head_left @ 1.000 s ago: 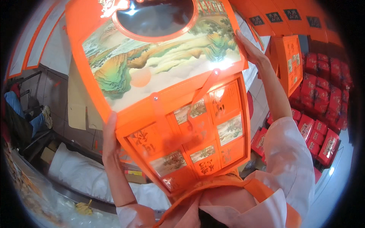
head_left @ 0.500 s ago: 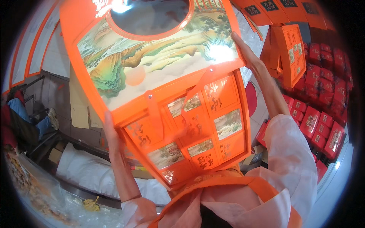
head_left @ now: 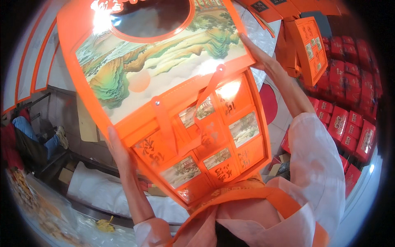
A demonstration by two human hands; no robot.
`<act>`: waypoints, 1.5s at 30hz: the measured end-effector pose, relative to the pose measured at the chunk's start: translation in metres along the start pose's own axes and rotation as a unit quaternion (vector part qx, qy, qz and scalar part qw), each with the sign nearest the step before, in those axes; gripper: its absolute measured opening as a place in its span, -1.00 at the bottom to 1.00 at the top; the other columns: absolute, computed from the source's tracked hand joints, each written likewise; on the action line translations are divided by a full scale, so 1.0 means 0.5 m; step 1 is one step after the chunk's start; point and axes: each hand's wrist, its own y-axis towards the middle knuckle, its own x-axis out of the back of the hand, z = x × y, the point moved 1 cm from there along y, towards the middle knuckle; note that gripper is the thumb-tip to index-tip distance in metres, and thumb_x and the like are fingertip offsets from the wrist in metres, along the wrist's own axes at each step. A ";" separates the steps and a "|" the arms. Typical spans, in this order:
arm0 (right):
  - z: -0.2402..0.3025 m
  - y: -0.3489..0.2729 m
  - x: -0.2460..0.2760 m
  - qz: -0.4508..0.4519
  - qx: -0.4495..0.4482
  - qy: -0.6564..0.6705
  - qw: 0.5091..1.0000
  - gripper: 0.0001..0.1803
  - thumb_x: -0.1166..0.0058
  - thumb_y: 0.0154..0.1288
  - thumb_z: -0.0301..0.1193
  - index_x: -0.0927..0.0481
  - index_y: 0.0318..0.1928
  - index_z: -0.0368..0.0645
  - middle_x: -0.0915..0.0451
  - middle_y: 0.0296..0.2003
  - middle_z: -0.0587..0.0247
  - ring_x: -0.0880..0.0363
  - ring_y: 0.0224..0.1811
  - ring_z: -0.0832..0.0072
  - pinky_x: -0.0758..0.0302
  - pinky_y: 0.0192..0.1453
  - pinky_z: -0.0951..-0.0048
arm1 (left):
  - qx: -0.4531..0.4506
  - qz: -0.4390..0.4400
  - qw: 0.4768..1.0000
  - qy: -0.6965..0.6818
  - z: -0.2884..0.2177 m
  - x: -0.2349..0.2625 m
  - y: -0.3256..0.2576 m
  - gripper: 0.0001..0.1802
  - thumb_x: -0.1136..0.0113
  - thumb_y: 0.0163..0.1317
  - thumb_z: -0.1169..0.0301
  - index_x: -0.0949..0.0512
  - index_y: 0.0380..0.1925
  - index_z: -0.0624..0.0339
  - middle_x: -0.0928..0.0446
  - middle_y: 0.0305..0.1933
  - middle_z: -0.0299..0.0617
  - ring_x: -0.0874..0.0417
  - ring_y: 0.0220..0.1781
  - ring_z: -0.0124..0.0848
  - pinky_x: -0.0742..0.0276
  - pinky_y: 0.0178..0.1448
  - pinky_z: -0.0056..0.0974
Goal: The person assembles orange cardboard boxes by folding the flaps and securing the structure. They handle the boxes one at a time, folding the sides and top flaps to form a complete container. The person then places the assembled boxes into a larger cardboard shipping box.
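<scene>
"Where is the orange gift box [head_left: 175,88] to be found?"

"It is held up at the middle of the scene, tilted, with its near end close to the orange apron [head_left: 286,206]. At its far side a landscape panel [head_left: 164,61] with a dark oval window [head_left: 152,18] is shown; in the near half, small orange boxes [head_left: 212,138] are set in rows, crossed by a riveted strap [head_left: 166,127]."

"And how are the hands set?"

"The left edge is clasped by the left hand [head_left: 119,149], the right edge, farther off, by the right hand [head_left: 261,58]. Neither is spread wide; fingers behind the box are hidden, so their curl cannot be told."

"Which step is in hand?"

"By the pose, the box is being supported from both sides, face upward. Nothing is being lifted out."

"What would be called for next?"

"Even support at both edges, since weight is probably carried in the near half. To the right, the second orange case [head_left: 310,49] and stacked red boxes [head_left: 343,127] would best be cleared."
</scene>
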 end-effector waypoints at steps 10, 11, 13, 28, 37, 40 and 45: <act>-0.018 -0.048 -0.009 0.024 0.031 0.054 0.998 -0.26 0.20 0.18 0.09 -0.10 0.19 -0.19 -0.18 0.15 0.18 -0.20 0.15 0.45 -0.19 0.21 0.43 | 0.016 0.027 0.999 -0.017 0.009 0.011 -0.007 -0.31 0.29 0.20 -0.11 -0.13 0.12 0.23 -0.26 0.10 -0.10 -0.33 0.08 -0.30 -0.26 0.10 -0.22; -0.022 -0.050 -0.005 0.023 0.039 0.063 0.997 -0.27 0.21 0.18 0.08 -0.11 0.19 -0.19 -0.18 0.15 0.18 -0.20 0.15 0.45 -0.19 0.21 0.43 | 0.014 0.035 0.999 -0.006 0.012 0.014 -0.005 -0.30 0.30 0.19 -0.12 -0.13 0.12 0.23 -0.25 0.11 -0.10 -0.33 0.09 -0.30 -0.26 0.10 -0.22; -0.031 -0.043 0.006 0.047 0.054 0.071 0.995 -0.28 0.24 0.20 0.09 -0.12 0.18 -0.18 -0.19 0.14 0.19 -0.21 0.15 0.47 -0.19 0.21 0.43 | 0.025 0.072 0.997 -0.018 0.014 0.010 -0.003 -0.29 0.31 0.19 -0.13 -0.13 0.13 0.23 -0.24 0.13 -0.09 -0.32 0.11 -0.30 -0.25 0.12 -0.22; -0.062 -0.035 0.040 0.087 0.064 0.002 0.994 -0.29 0.43 0.20 0.19 -0.17 0.18 -0.04 -0.26 0.09 0.25 -0.25 0.10 0.50 -0.29 0.10 0.39 | 0.049 0.096 0.994 0.003 0.016 -0.003 -0.017 -0.25 0.36 0.18 -0.18 -0.05 0.19 0.17 -0.16 0.20 -0.10 -0.24 0.19 -0.27 -0.20 0.17 -0.19; -0.047 -0.058 0.055 0.100 0.024 -0.077 0.992 -0.20 0.38 0.07 0.30 -0.20 0.15 -0.02 -0.25 0.07 0.19 -0.23 0.08 0.41 -0.34 0.00 0.15 | -0.009 0.118 0.993 0.015 0.034 0.005 0.011 -0.29 0.44 0.21 -0.14 -0.04 0.19 0.14 -0.15 0.21 -0.15 -0.21 0.21 -0.27 -0.17 0.19 -0.18; -0.075 -0.044 0.066 0.109 0.035 -0.043 0.993 -0.23 0.35 0.07 0.29 -0.29 0.08 -0.04 -0.37 -0.06 0.21 -0.35 -0.06 0.41 -0.40 -0.10 0.18 | -0.003 0.108 0.993 0.039 0.045 0.015 0.022 -0.29 0.44 0.21 -0.15 -0.05 0.19 0.14 -0.16 0.21 -0.15 -0.23 0.20 -0.26 -0.17 0.19 -0.17; -0.091 -0.040 0.076 0.094 0.040 -0.035 0.994 -0.26 0.36 0.06 0.29 -0.37 -0.01 -0.04 -0.41 -0.16 0.25 -0.41 -0.22 0.48 -0.44 -0.36 0.32 | -0.023 0.121 0.991 0.060 0.049 0.027 0.033 -0.29 0.40 0.21 -0.14 -0.05 0.19 0.15 -0.16 0.21 -0.15 -0.23 0.19 -0.27 -0.14 0.20 -0.18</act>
